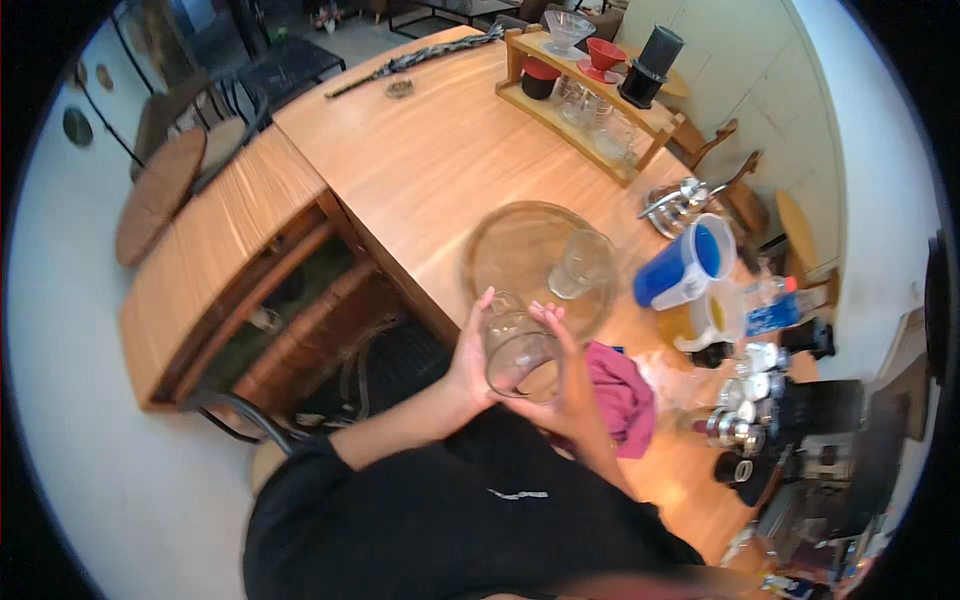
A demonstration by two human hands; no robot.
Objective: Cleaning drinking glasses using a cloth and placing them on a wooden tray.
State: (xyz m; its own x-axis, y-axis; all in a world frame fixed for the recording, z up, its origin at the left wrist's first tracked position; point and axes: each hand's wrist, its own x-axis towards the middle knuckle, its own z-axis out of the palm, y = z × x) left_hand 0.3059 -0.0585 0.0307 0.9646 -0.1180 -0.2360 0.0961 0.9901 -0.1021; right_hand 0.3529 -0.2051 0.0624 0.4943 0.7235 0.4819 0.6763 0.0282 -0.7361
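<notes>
A clear drinking glass (523, 366) is held between both hands, close to my body, its rim tilted towards me. My left hand (472, 367) wraps around its left side. My right hand (566, 379) holds its right side. Just beyond the hands lies a round wooden tray (495, 247), with another clear glass (579, 266) on its right part. A crumpled magenta cloth (619, 397) lies on the table to the right of my right hand.
Blue and clear plastic pitchers (679, 270) stand at right, beside a plastic bottle (772, 315) and metal coffee gear (742, 405). A wooden rack (570, 142) with coffee drippers stands at the back. A folded umbrella (427, 56) lies at the far edge.
</notes>
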